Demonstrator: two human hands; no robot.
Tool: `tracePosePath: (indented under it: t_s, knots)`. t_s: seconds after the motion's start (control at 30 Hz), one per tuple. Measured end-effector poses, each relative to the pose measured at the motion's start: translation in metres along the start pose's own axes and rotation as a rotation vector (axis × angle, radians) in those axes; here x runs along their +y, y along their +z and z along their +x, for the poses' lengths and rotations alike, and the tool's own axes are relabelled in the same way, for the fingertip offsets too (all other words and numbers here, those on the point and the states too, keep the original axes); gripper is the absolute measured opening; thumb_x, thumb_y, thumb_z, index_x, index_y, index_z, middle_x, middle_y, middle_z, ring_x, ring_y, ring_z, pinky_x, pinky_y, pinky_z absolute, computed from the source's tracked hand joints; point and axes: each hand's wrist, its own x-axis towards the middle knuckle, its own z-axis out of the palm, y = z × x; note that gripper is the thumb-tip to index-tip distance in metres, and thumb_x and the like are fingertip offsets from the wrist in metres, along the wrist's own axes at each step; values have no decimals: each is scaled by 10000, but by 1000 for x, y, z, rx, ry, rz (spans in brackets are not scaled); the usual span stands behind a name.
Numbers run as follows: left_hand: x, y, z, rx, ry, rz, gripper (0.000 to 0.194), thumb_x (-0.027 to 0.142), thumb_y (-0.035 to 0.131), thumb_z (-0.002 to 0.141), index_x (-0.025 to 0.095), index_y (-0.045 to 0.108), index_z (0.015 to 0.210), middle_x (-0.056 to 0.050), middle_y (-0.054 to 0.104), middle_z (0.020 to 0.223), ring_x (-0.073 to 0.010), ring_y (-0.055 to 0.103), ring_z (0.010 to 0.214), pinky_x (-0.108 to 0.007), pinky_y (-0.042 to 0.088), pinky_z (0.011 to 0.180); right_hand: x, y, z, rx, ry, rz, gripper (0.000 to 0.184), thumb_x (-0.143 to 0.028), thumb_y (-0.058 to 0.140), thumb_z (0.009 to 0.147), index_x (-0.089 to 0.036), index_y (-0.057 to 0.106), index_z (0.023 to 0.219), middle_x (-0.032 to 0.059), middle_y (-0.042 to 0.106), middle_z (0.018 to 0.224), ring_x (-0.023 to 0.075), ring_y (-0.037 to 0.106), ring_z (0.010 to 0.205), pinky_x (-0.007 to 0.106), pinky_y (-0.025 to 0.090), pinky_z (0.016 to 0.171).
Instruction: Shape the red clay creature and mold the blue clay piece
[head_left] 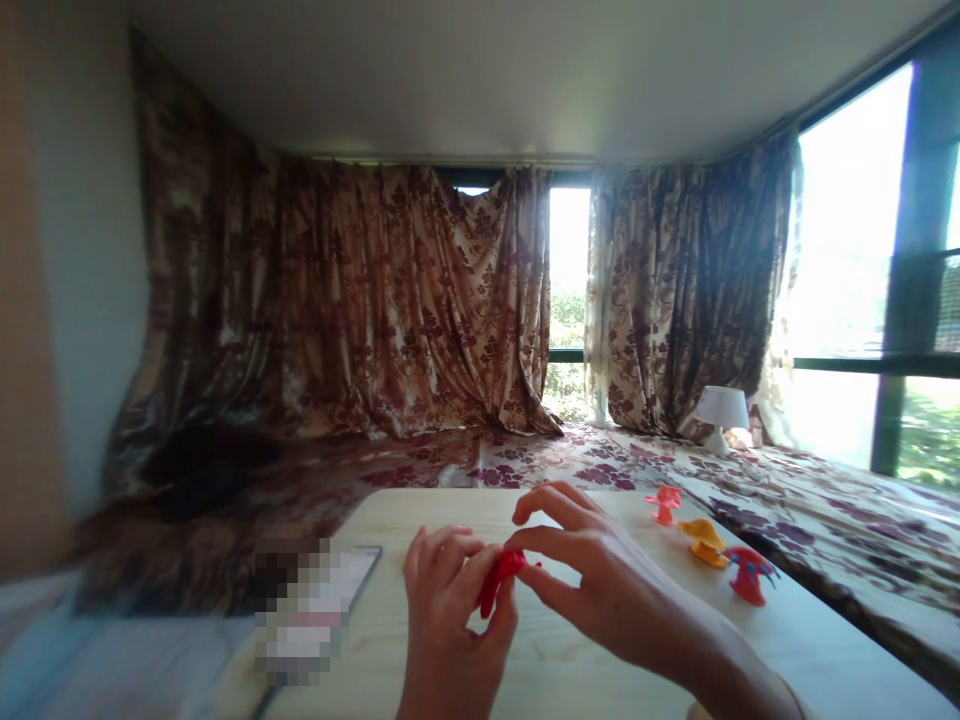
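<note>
A small red piece (491, 585), apparently modelling clay, is pinched between the thumb and fingers of my left hand (454, 610) above the table. My right hand (592, 560) reaches in from the right. Its index finger and thumb close on the upper right end of the same red piece, while its other fingers arch above. On the right side of the table stand three little shaped figures: a coral one (664, 504), a yellow-orange one (703, 542) and a red one with blue strands (750, 575). Neither hand touches them.
A tablet-like flat device (364, 575), partly blurred out, lies on the left of the pale wooden table (420, 505). Behind the table is a flower-patterned cover (600, 465) with a white lamp (721, 410) on it. Patterned curtains (390, 300) and windows surround the area.
</note>
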Motion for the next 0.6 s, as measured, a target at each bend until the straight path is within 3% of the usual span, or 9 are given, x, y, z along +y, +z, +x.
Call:
tracePosePath:
  t_s: [0.2, 0.43, 0.6]
  knots:
    - [-8, -6, 2, -171, -9, -113, 210, 116, 568, 821, 252, 583, 981, -10, 636, 855, -241, 545, 954, -539, 316, 966, -3, -1, 1, -64, -12, -38, 121, -179, 604, 876, -263, 680, 916, 21, 596, 983, 204, 502, 965, 365, 428, 851]
    - [2, -11, 12, -215, -129, -318, 106, 143, 542, 851, 212, 615, 882, -39, 617, 863, -211, 557, 900, -417, 452, 847, 1, 9, -3, 28, -69, 81, 140, -91, 564, 875, -204, 645, 872, 26, 586, 918, 173, 501, 911, 325, 438, 840]
    - [3, -13, 11, -209, -268, -442, 94, 202, 563, 842, 209, 657, 847, -47, 642, 845, -209, 592, 871, -387, 498, 825, 3, 7, -4, 76, -22, 176, 132, -143, 577, 879, -235, 666, 912, 36, 599, 962, 180, 535, 957, 320, 465, 857]
